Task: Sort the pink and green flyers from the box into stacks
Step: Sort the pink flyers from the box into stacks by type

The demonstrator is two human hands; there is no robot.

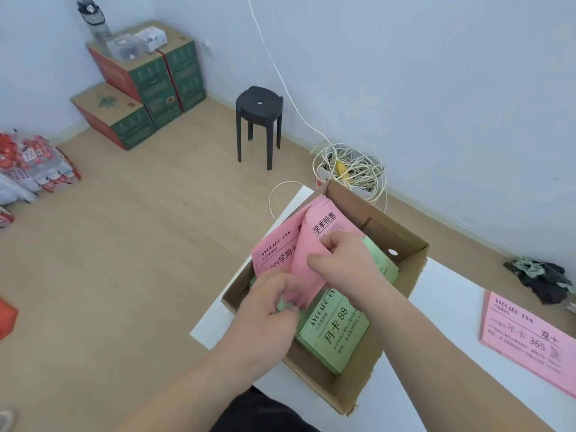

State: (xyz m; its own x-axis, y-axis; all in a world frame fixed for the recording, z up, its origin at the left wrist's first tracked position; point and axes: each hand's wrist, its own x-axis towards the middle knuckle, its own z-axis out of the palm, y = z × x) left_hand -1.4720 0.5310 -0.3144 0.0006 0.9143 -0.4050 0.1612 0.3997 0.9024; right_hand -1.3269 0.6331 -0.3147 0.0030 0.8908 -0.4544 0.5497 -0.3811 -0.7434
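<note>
- We see a bundle of pink flyers (277,254) raised over the box (343,391). It tilts up towards 11 o'clock, with its lower edge down inside the box's rim.
- The left hand (268,304) grips the bundle at its 6 o'clock edge, fingers curled round the paper.
- The right hand (346,257) pinches the same bundle on its 3 o'clock side, with the thumb on the front sheets. Those sheets bow away from the ones behind.
- The left hand sits at about 7 o'clock of the right, and the two are near each other.
- Green flyers (333,335) lie flat in the box, print up, at 5 o'clock of the left hand. More green sheets show under the right wrist, towards the box's far wall.
- The box stands open on a white table (452,310).
- A pink stack (526,341) lies flat on the table at 3 o'clock of the box, well apart from it.
- On the floor we see a coil of cable (349,173) at 12 o'clock of the box and a black stool (258,120) at 11 o'clock. Stacked cartons (140,88) stand in the corner at 10 o'clock, and a dark cloth (542,279) lies at 2 o'clock.
</note>
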